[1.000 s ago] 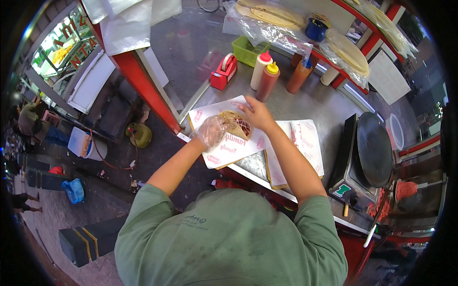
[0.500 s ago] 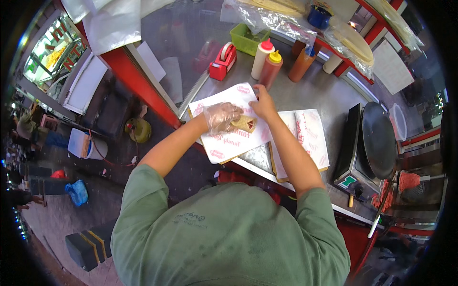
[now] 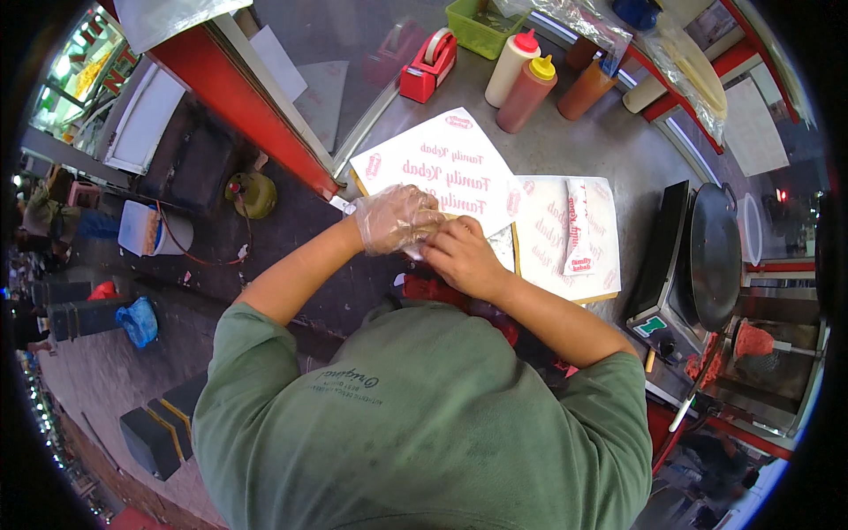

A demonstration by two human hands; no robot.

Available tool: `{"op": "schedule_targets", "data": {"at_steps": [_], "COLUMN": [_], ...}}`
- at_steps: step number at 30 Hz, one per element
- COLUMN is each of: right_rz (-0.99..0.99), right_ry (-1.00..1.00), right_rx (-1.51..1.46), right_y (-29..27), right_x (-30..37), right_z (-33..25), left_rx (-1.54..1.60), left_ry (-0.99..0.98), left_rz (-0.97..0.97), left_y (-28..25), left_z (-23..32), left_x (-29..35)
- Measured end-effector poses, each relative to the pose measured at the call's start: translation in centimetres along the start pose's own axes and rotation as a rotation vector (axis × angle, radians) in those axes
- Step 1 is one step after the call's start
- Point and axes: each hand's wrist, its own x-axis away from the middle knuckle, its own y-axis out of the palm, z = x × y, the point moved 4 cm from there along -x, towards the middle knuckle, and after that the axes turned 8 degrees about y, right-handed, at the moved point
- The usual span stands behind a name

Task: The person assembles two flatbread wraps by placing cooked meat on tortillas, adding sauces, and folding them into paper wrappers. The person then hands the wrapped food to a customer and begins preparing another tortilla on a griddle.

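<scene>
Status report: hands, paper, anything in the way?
Gloved left hand, bare right hand close together at near edge of white paper. Grip hidden. Tape dispenser well clear.

Left hand (image 3: pixel 397 218): clear-gloved, fingers bent, at the near edge of the white paper sheet (image 3: pixel 442 163). Right hand (image 3: pixel 464 256): bare, fingers curled, same edge, just beside the left. Forearms (image 3: pixel 565 311) converge toward the sheet.

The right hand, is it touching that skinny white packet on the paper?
Apart: the head view shows metal counter and printed paper between the right hand and the skinny white packet.
</scene>
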Motion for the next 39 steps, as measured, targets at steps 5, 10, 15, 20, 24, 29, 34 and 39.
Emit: {"op": "schedule_targets", "data": {"at_steps": [5,10,15,20,24,29,34,39], "right_rz": [-0.242,-0.193,-0.113,0.025,-0.042,-0.222,-0.624,-0.410], "right_ry": [0.125,0.353,0.482,0.392,0.289,0.117,0.386,0.444], "right_rx": [0.047,-0.075,-0.319,-0.140,0.172,0.433,0.062,0.041], "right_y": [0.0,-0.6,-0.7,-0.3,-2.8,0.6,1.6,0.8], "right_x": [-0.8,-0.8,-0.6,-2.9,-5.6,-4.0,-6.9,-5.7], "right_z": [0.5,1.6,3.6,8.7,7.0,5.8,10.5,9.4], "left_rx": [-0.111,0.103,0.244,0.200,0.069,0.009,-0.145,-0.340], "left_ry": [-0.051,-0.169,-0.214,-0.570,-0.589,-0.686,-0.403,-0.417], "left_rz": [0.037,0.088,0.106,-0.153,-0.306,-0.225,0.134,-0.022], "left_y": [0.0,0.2,-1.4,0.3,1.5,0.4,-0.7,0.7], "left_z": [0.3,0.0,0.3,-1.7,-5.0,-5.3,-2.6,-2.5], "left_x": [0.5,2.2,2.6,-0.5,-2.7,-4.0,-1.8,-1.2]}}
